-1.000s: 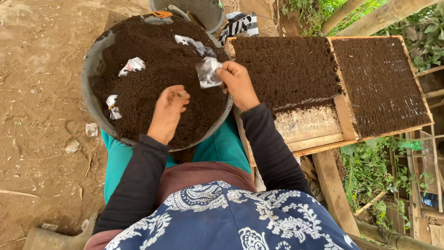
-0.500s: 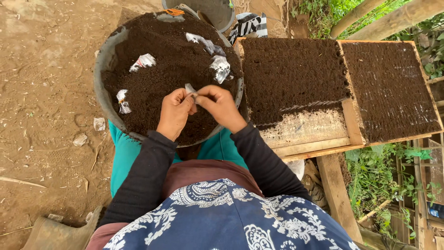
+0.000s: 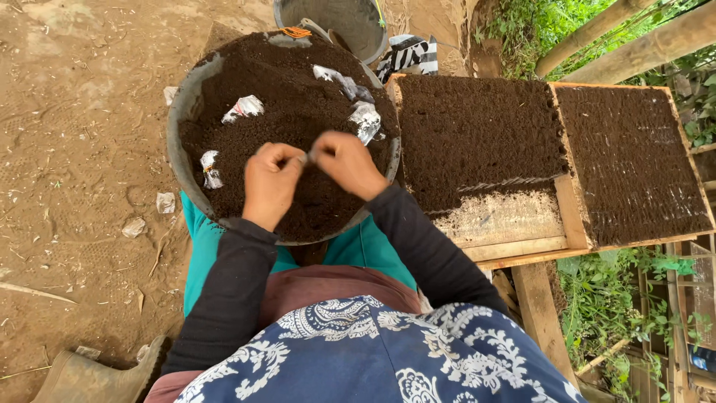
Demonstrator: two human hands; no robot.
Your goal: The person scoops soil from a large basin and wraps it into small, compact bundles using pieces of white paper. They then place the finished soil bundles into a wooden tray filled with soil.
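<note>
A round grey basin (image 3: 181,142) full of dark soil rests on my lap. My left hand (image 3: 270,183) and my right hand (image 3: 347,164) meet over the soil, fingertips pinched together on a small pale plastic piece (image 3: 307,157) held between them. Several crumpled silvery plastic scraps (image 3: 244,108) lie on the soil around my hands. To the right sits a wooden seed tray (image 3: 498,224) mostly covered with soil, its near strip bare.
A second soil-filled wooden tray (image 3: 634,157) lies further right. A grey bucket (image 3: 339,22) stands behind the basin. Bare dirt ground spreads left, with a rubber boot (image 3: 89,373) at bottom left. Bamboo poles (image 3: 634,45) and green plants fill the right edge.
My right hand left the crumpled scrap by the rim and my left hand lifted off the soil. Both hands came together over the basin, pinching a small piece between them.
</note>
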